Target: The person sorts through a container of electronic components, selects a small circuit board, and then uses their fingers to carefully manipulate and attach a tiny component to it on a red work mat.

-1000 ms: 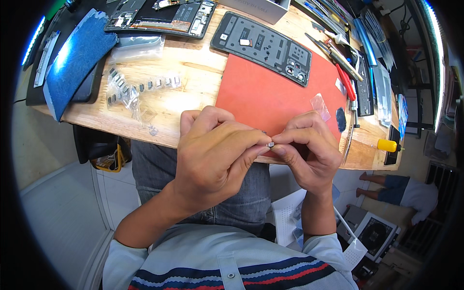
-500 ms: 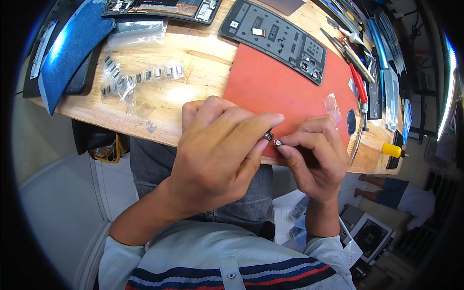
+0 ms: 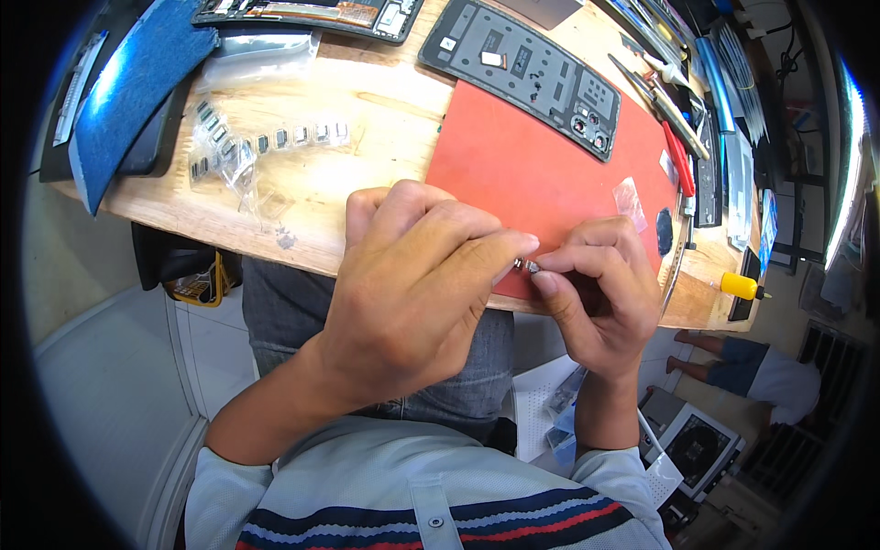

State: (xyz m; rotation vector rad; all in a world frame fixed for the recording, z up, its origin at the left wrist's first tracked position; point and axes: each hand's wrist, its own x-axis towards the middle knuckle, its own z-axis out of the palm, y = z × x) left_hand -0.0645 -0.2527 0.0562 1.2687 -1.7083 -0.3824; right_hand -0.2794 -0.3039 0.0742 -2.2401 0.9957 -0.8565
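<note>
Because my L hand (image 3: 403, 284) has brought its fingertips nearer my R hand (image 3: 600, 284) vs. 0.5 s ago, the gap betw. the 2 tiny parts is narrower; I judge this a fine-alignment step. L grip: narrow, on the dark part (image 3: 519, 263), mostly hidden. R grip: thumb + index pinch the metal part (image 3: 533, 268). Contact betw. parts: cannot tell. Pose: L knuckles up, fingers curled; R fingers bent, tips toward L. Parts sit above the near edge of the red mat (image 3: 513, 165). Beyond: phone back cover (image 3: 550, 96), partly on mat.
</note>
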